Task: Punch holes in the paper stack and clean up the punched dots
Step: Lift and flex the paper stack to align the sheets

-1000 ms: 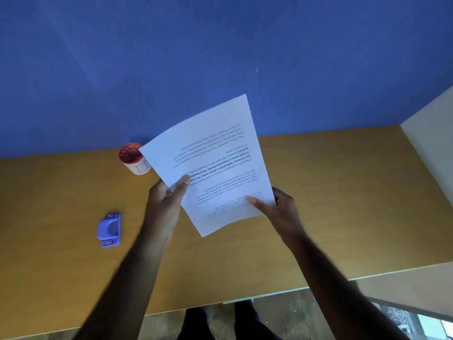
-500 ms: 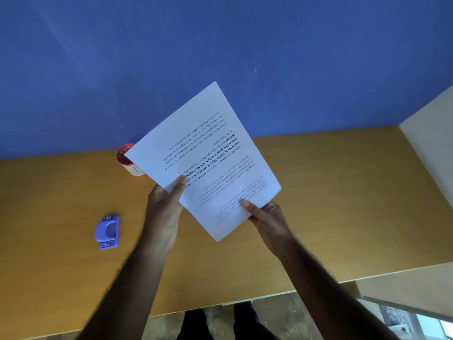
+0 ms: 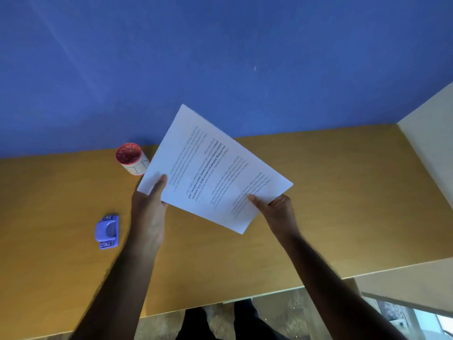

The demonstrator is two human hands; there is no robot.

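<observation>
Two hands carry your paper stack [image 3: 215,173], and nothing in the job looks done yet. Your left hand [image 3: 148,212] pinches the stack's near-left corner, thumb on top; your right hand [image 3: 275,212] grips its near-right edge, thumb pressed on the printed face. You hold the stack tilted in the air above the worktop [image 3: 318,204], touching nothing else. The hole punch [image 3: 107,232] lies on the worktop well to the left of the stack, untouched, beyond your left hand. A red-lidded cup [image 3: 131,159] stands just left of the stack's far edge. I see no holes along any visible margin and no loose dots on the worktop, so punching and cleanup are both, by my reading, ahead of you.
</observation>
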